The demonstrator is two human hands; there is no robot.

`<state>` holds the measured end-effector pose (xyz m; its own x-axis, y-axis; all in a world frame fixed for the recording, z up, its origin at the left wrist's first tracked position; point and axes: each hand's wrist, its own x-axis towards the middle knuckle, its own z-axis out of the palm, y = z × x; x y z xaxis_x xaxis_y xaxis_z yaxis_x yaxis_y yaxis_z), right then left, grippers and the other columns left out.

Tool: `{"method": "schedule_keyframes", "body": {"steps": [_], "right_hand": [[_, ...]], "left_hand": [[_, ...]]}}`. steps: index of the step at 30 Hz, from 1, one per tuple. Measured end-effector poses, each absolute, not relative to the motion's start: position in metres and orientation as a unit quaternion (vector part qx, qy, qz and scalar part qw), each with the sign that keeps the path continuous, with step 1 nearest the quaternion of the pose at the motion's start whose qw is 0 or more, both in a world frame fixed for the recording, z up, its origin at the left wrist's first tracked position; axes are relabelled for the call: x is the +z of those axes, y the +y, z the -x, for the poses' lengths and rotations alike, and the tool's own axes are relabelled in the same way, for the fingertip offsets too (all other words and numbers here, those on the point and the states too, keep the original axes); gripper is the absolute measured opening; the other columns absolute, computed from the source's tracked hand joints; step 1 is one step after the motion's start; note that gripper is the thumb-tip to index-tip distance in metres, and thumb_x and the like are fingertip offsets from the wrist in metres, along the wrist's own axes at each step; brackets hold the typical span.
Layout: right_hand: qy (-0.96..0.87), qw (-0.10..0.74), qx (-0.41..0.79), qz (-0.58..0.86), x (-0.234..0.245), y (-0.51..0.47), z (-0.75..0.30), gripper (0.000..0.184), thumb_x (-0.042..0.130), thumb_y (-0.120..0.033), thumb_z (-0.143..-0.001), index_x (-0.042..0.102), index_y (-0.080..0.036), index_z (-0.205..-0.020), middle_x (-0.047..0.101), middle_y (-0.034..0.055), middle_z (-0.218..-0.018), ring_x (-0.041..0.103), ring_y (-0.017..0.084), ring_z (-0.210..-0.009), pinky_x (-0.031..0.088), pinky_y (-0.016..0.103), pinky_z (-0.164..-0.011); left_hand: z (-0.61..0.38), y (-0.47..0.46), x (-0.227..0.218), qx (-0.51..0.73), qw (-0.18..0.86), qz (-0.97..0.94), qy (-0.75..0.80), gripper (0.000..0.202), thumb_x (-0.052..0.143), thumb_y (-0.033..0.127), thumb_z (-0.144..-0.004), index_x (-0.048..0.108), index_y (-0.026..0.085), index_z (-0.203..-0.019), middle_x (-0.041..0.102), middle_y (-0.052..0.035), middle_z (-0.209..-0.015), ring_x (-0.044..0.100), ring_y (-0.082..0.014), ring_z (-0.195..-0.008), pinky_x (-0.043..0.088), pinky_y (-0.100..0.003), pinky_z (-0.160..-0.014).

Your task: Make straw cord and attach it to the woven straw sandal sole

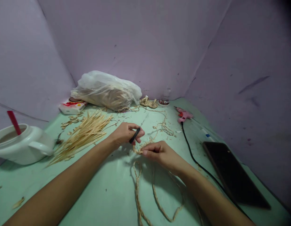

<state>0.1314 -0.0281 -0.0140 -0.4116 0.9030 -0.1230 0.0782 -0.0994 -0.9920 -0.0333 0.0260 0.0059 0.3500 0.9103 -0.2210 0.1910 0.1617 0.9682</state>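
The person's left hand [130, 133] curls its fingers around a black tool [134, 136]; the right hand [157, 152] pinches a plaited cord [137, 188] at the frame's centre. The lengths looping to the bottom edge look already plaited; straw strips [86, 135] at centre left remain loose.

You have one view, from the camera on your head, facing forward and down across the table [100, 201]. It sits above and behind your left hand [126, 133] and right hand [161, 153], close enough that your forearms [72, 185] run in from the bottom edge. The wide view reaches the back wall [136, 40], with the left wall [20, 56] and right wall [260, 103] flanking it.
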Motion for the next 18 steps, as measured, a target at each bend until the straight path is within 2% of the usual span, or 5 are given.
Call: {"method": "schedule_keyframes", "body": {"steps": [4,7,9,14,18], "right_hand": [[-0.650,0.273,0.595,0.386,-0.015,-0.030,-0.130,0.030,0.059,-0.035,-0.071,0.055,-0.016,-0.049,0.032,-0.0048,-0.048,0.024,0.008,-0.049,0.016,0.025,-0.048],[-0.663,0.261,0.580,0.395,-0.014,-0.031,-0.130,0.032,0.056,-0.034,-0.072,0.046,-0.018,-0.047,0.027,-0.0059,-0.047,0.021,0.007,-0.047,0.014,0.024,-0.046],[-0.662,0.251,0.576,0.409,-0.016,-0.031,-0.130,0.032,0.055,-0.033,-0.072,0.044,-0.018,-0.046,0.028,-0.0062,-0.045,0.021,0.007,-0.046,0.015,0.024,-0.045],[-0.593,0.244,0.552,0.533,-0.024,-0.023,-0.132,0.019,0.055,-0.027,-0.066,0.057,-0.017,-0.050,0.041,-0.0043,-0.041,0.029,0.008,-0.040,0.018,0.024,-0.043],[-0.516,0.323,0.580,0.542,-0.019,-0.019,-0.134,0.020,0.059,-0.033,-0.065,0.063,-0.016,-0.055,0.043,-0.0030,-0.043,0.029,0.008,-0.042,0.016,0.024,-0.042]], "left_hand": [[0.025,0.021,-0.010,0.239,0.687,-0.501,0.468,0.034,0.075,0.021,-0.049,0.063,0.013,-0.080,0.059,0.0006,-0.050,0.048,-0.0082,-0.039,0.032,-0.018,-0.039],[0.019,0.017,-0.015,0.261,0.724,-0.450,0.453,0.035,0.071,0.012,-0.045,0.062,0.013,-0.079,0.057,0.0021,-0.049,0.047,-0.0078,-0.038,0.032,-0.018,-0.038],[0.017,0.017,-0.011,0.301,0.709,-0.447,0.455,0.037,0.069,0.010,-0.045,0.061,0.013,-0.081,0.057,0.0020,-0.049,0.048,-0.0080,-0.038,0.031,-0.017,-0.037],[0.033,0.032,0.010,0.493,0.630,-0.412,0.435,0.040,0.068,0.008,-0.048,0.055,0.015,-0.085,0.060,0.0032,-0.054,0.057,-0.0094,-0.045,0.041,-0.017,-0.044],[0.052,0.048,0.017,0.576,0.591,-0.344,0.448,0.035,0.062,0.003,-0.049,0.052,0.017,-0.079,0.061,0.0013,-0.059,0.063,-0.0145,-0.053,0.030,-0.013,-0.034]]}}
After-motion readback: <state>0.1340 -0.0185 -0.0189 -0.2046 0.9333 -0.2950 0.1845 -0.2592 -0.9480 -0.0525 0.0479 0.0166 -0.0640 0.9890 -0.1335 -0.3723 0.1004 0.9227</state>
